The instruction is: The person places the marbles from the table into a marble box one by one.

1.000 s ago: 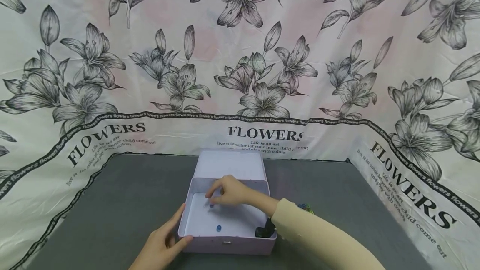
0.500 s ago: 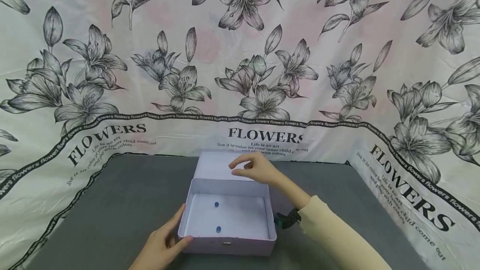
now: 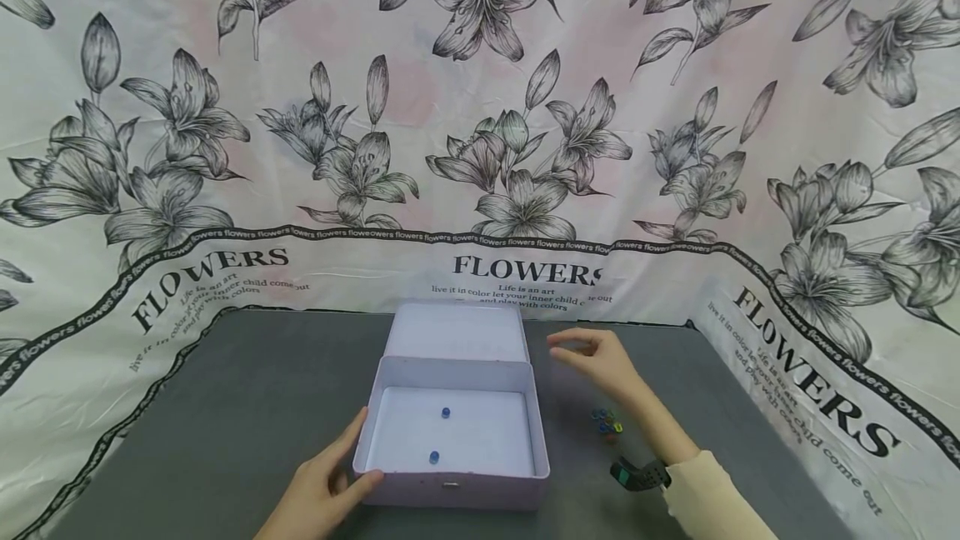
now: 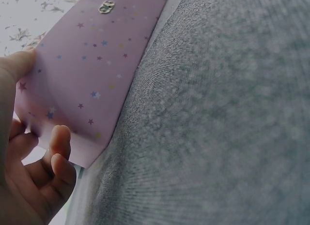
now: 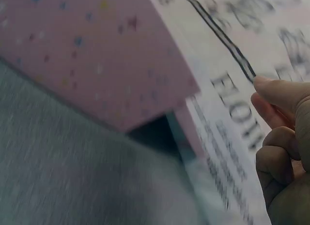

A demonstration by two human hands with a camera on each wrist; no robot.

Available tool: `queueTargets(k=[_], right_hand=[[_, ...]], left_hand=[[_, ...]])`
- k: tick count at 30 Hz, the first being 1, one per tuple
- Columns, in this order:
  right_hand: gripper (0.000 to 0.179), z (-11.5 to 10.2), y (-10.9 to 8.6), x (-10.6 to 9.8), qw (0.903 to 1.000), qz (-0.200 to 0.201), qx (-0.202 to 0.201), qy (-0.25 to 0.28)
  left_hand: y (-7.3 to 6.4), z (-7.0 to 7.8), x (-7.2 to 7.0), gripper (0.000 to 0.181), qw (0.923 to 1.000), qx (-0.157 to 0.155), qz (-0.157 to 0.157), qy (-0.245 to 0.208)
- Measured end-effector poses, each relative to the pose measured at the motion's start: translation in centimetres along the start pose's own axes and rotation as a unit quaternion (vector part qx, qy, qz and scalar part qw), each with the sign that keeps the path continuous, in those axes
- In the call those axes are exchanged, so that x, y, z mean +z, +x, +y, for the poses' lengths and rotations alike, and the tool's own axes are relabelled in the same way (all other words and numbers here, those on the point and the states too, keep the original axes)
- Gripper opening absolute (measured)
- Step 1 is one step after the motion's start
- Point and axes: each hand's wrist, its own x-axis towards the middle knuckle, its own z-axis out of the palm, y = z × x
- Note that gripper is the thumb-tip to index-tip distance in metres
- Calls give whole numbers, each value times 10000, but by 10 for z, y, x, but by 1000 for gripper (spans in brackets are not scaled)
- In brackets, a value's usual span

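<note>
A lilac metal box (image 3: 450, 492) stands with its lid (image 3: 456, 332) tipped back. Two small round blue beads (image 3: 446, 412) lie apart on its white inside floor. My left hand (image 3: 318, 473) grips the box's front left corner, thumb at the front rim and fingers along the left side. The left wrist view shows its thumb (image 4: 22, 63) against the star-printed wall (image 4: 82, 70), other fingers loosely bent. My right hand (image 3: 596, 359) hovers to the right of the box, with nothing seen between thumb and index finger. In the right wrist view these fingertips (image 5: 261, 84) are close together.
Several small colourful beads (image 3: 606, 422) lie in a cluster on the dark grey table (image 3: 262, 407), right of the box and near my right forearm. A flower-printed cloth (image 3: 360, 265) hangs behind and beside the table. A black band (image 3: 637, 474) is around my right wrist.
My right hand has come out of the box and moved over the lid to the right side. The rear blue bead has rolled a little to the right. My left hand stays put.
</note>
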Motion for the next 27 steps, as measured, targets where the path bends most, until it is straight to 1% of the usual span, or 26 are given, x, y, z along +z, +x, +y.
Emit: queueTargets(k=[5, 7, 12, 20, 23, 26, 27], right_hand=[[35, 26, -23, -18, 9975, 578, 383, -109], [38, 33, -33, -23, 9962, 669, 516, -185], [38, 52, -56, -32, 9946, 729, 681, -292], [42, 80, -85, -43, 9933, 696, 924, 70], [43, 87, -92, -50, 9931, 690, 928, 180], [42, 93, -96, -54, 9936, 621, 934, 151], [42, 95, -97, -55, 9936, 574, 961, 146]], left_hand=[[1, -1, 0, 86, 10000, 42, -6, 5], [1, -1, -1, 85, 10000, 81, -27, 6], [0, -2, -1, 85, 9998, 160, -65, 23], [1, -2, 0, 86, 9999, 89, -100, 9], [2, -2, 0, 86, 9998, 110, -157, 16], [3, -3, -1, 87, 9997, 94, -210, 43], [3, -3, -1, 87, 9997, 41, -236, 47]])
